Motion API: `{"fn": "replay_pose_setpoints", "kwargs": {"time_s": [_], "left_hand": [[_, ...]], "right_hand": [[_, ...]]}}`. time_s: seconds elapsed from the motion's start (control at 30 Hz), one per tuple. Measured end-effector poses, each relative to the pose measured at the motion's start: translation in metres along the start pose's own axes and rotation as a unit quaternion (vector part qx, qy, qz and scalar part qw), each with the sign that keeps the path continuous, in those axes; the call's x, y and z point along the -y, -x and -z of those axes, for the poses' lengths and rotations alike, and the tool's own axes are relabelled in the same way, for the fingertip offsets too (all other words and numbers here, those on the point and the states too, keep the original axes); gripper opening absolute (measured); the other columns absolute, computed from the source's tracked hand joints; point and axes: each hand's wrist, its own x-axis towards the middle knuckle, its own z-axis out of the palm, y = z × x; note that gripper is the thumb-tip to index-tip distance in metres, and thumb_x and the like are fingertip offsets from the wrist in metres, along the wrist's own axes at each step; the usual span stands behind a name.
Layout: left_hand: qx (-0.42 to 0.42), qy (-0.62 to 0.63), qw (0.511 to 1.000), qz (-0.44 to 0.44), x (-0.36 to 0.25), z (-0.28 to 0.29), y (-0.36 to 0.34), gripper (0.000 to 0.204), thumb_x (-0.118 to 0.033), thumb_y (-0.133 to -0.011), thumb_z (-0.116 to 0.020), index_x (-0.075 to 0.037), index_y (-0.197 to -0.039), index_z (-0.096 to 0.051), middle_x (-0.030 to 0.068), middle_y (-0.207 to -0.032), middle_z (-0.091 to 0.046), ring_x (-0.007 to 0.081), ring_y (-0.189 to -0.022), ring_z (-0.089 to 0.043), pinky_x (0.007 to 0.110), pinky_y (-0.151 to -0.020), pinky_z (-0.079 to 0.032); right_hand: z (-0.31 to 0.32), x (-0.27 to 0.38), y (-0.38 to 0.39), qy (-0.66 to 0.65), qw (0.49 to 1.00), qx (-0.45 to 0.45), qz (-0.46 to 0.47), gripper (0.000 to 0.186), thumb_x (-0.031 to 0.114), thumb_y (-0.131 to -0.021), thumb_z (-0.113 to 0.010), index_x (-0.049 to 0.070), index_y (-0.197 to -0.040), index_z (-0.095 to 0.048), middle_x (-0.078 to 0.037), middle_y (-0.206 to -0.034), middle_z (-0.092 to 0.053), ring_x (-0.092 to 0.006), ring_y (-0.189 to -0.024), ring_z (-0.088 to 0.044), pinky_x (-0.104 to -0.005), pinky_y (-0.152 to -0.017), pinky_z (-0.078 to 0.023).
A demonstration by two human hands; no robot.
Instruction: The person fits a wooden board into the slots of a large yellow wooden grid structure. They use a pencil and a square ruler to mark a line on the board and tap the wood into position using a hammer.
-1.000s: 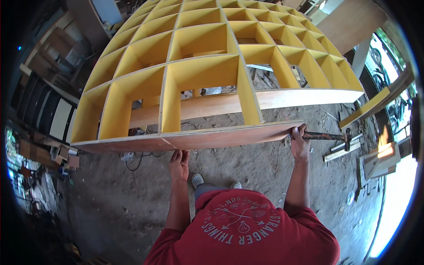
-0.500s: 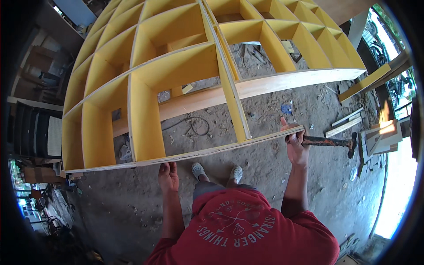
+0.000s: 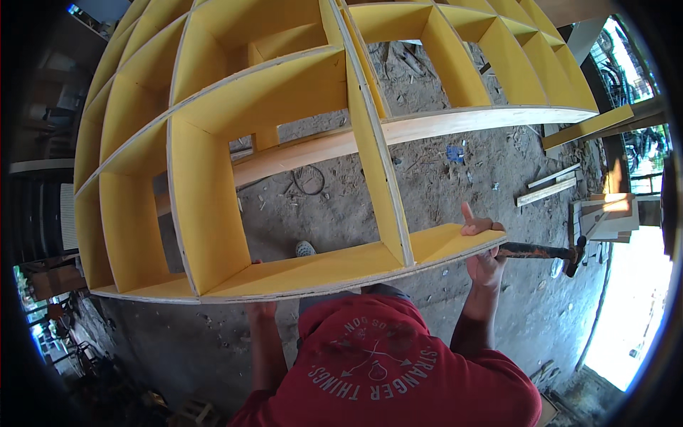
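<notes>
- Yellow grid frame (image 3: 206,192) is standing beyond & left of R grip, taking up most of the upper view.
- L hand (image 3: 263,309) is sitting under board's near edge, mostly hidden; can't tell if it's gripping or just propping.
- Shoe (image 3: 305,248) is showing thru a frame gap, beyond & just right of L hand.
- Board (image 3: 320,274) is running along frame's near side, from left of L hand to R hand, yellow face showing.
- Red shirt (image 3: 398,388) is filling the space below & betw. both hands.
- Blue scrap (image 3: 455,153) is lying on floor, beyond & a bit left of R grip.
- R hand (image 3: 486,269) is grasping board's right end, fingers over yellow face, palm below, also holding hammer.
- Hammer (image 3: 537,250) is sticking out right of R grip, head outermost.
- 2 pale strips (image 3: 546,192) are lying beyond & right of R grip.
- Panels (image 3: 608,213) are standing farther right.
</notes>
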Motion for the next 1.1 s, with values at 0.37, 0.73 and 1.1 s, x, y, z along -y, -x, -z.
{"fn": "replay_pose_setpoints", "kwargs": {"time_s": [0.37,0.73,1.1], "left_hand": [[0.053,-0.022,0.998,-0.006,0.0,-0.007,-0.002,0.035,-0.029,-0.098,-0.059,-0.01,-0.127,-0.058,0.0061,-0.124,-0.065,0.0223,-0.116,-0.06,0.045,-0.101,-0.048],[0.051,-0.02,0.998,-0.002,0.0,-0.013,-0.002,0.036,-0.027,-0.097,-0.061,-0.009,-0.128,-0.057,0.0062,-0.126,-0.064,0.0221,-0.116,-0.06,0.044,-0.1,-0.049],[-0.019,0.061,0.996,-0.058,0.021,0.031,-0.012,0.042,-0.017,-0.092,-0.068,-0.007,-0.131,-0.055,0.0077,-0.13,-0.062,0.021,-0.117,-0.061,0.037,-0.097,-0.053]], "right_hand": [[-0.003,0.001,-0.002,-0.017,1.0,-0.007,-0.006,0.031,0.024,-0.08,-0.083,0.015,-0.084,-0.053,-0.008,-0.093,-0.069,-0.0208,-0.089,-0.066,-0.0629,-0.118,-0.017],[0.001,-0.001,-0.003,-0.017,1.0,0.014,0.0,0.033,0.021,-0.079,-0.083,0.015,-0.08,-0.051,-0.009,-0.095,-0.07,-0.0233,-0.091,-0.068,-0.0627,-0.117,-0.02],[-0.002,0.005,-0.002,0.001,0.999,0.031,0.016,0.038,0.008,-0.082,-0.077,0.016,-0.075,-0.04,-0.015,-0.098,-0.069,-0.0237,-0.094,-0.068,-0.0632,-0.118,-0.016]]}}
